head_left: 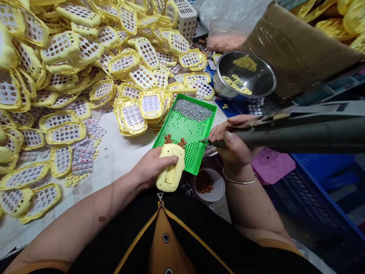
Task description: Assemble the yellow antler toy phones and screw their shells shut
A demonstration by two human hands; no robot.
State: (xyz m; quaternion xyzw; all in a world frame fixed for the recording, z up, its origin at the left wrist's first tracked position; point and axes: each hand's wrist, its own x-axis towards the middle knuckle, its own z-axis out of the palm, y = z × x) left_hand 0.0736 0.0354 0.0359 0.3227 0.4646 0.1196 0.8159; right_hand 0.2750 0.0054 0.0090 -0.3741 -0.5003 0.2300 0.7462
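Note:
My left hand (149,165) is closed around a yellow toy phone (168,177) with brown antlers, its thumb lying across the back. The phone's back faces up, showing an open battery recess and screw holes. My right hand (234,146) grips a dark electric screwdriver (285,135), whose tip points left over the green perforated tray (194,168). Small silver screws (194,109) are heaped at the tray's far end. The tip is apart from the phone, to its right; whether a screw sits on it is too small to tell.
Yellow phone shells (61,45) pile up across the left and back, with stacked shells (132,116) beside the tray. A steel bowl (268,82) holds small yellow pieces. Nearby are a tub (221,194) of brown pieces, a cardboard box (293,45), a pink stool-like item (273,165) and a blue crate (319,198).

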